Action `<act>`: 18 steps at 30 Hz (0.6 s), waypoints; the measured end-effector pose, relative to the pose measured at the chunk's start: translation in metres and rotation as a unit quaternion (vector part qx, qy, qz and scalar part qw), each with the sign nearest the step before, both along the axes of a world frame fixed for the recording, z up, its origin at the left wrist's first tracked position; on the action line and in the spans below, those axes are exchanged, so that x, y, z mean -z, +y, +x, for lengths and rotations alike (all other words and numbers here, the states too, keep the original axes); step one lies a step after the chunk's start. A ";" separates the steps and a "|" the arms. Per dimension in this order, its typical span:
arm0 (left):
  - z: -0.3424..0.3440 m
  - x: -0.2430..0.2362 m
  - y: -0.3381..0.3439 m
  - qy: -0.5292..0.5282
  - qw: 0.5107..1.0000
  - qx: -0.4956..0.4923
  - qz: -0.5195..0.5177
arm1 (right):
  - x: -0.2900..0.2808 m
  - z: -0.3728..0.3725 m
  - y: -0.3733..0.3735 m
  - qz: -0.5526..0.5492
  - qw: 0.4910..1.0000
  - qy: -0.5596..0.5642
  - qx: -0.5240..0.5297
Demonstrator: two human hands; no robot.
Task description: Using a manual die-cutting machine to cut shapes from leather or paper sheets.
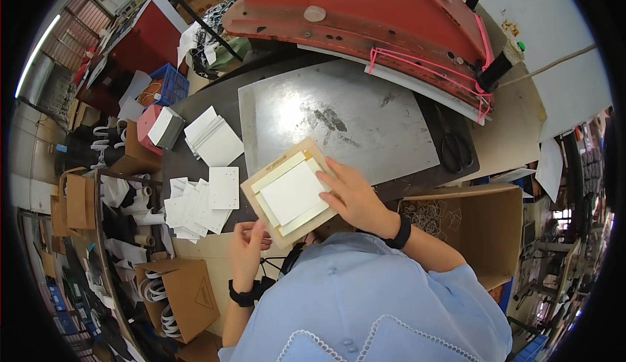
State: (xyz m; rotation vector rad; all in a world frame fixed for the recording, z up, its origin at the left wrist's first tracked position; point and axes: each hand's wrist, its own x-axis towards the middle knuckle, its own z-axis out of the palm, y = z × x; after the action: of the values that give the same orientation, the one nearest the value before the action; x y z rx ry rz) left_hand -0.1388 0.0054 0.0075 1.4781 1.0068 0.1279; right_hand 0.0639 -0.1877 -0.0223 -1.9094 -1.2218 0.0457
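Note:
A beige cutting-die board [310,145] with a cream raised frame lies tilted in front of me at the table's near edge. Inside that frame sits a white rectangular card [291,194]. My right hand [357,200] reaches over the board's right side, its thumb and index finger closed on the card's right edge. At the board's lower left corner, my left hand [248,248] has its fingers curled, with the thumb against the edge; its other fingertips are partly hidden. Loose white cards with small holes [195,209] lie left of the board.
A metal plate [385,124] covers the middle of the dark table, beneath a red press [345,10]. White card stacks [218,141] stand at the left. Black scissors [455,150] lie at the right, above a cardboard box [486,231] holding thin white frame scraps.

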 end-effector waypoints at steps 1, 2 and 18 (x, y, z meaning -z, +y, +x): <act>-0.003 0.009 -0.003 -0.030 0.999 -0.015 -0.027 | 0.000 -0.004 0.003 0.005 1.000 0.007 -0.005; -0.004 0.016 -0.010 -0.061 0.996 -0.030 -0.053 | -0.001 -0.011 0.006 0.009 1.000 0.015 -0.010; -0.031 0.001 -0.035 -0.195 0.969 -0.123 -0.094 | -0.017 -0.043 0.002 -0.005 0.996 0.069 -0.055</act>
State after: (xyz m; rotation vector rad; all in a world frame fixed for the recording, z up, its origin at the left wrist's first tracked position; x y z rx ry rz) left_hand -0.1703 -0.0298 0.0067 1.0962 0.8490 0.4708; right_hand 0.0206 -0.1858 -0.0053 -1.8137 -1.2340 0.2392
